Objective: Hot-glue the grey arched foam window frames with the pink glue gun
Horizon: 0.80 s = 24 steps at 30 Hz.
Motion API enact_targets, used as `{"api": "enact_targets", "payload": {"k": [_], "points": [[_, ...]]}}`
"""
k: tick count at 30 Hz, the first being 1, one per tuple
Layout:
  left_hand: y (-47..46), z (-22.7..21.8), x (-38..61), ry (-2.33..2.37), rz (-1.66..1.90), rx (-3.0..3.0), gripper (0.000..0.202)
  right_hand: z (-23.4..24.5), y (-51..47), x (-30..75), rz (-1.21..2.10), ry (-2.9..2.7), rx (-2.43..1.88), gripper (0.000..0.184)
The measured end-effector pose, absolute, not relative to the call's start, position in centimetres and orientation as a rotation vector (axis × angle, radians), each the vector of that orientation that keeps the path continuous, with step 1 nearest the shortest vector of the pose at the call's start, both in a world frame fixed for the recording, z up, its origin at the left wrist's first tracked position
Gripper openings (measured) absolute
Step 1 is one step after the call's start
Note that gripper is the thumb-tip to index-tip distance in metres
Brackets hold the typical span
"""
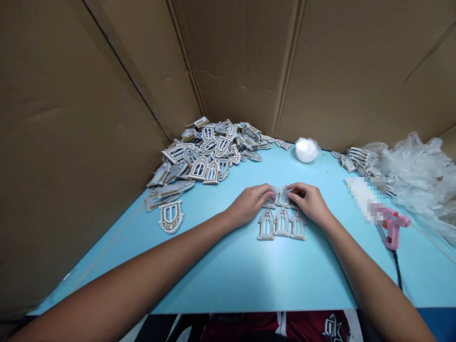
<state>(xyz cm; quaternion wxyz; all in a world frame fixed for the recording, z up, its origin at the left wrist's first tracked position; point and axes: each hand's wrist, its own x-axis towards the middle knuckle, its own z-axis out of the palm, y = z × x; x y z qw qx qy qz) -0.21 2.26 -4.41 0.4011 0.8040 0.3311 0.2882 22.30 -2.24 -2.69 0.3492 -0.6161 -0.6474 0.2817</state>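
Note:
My left hand (pixel 253 203) has its fingers closed over the back-left arched window-shaped piece (pixel 270 204); a pale, blurred bit shows at its fingertips, too unclear to name. Thumb and fingers of my right hand (pixel 309 202) are pinched at the edge of the back-middle arched piece (pixel 283 196), and whether they grip it is hidden. Partly under that hand lies another piece. Nearer to me, a row of three small grey-white arched window pieces, left (pixel 266 225), middle (pixel 282 222) and right (pixel 298 224), lies flat on the blue table (pixel 228 280).
A large heap of white-and-gold window pieces (pixel 213 147) fills the back left, with one piece (pixel 171 216) apart in front. A white fluffy ball (pixel 307 150) sits at the back. To the right are a pink glue gun (pixel 393 228), crumpled clear plastic (pixel 423 171) and cardboard walls (pixel 356 71) behind.

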Motion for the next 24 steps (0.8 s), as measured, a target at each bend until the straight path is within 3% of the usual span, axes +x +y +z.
{"api": "enact_targets", "payload": {"k": [16,24], "points": [[2.28,-4.79,-0.07,0.822,0.608,2.218,0.033,-3.20,-2.18,21.78,0.662,-1.647,-1.635,0.025],[2.14,-4.66,0.05,0.810,0.640,2.180,0.031,-3.14,-2.52,21.33,0.558,-1.767,-1.641,0.009]]}}
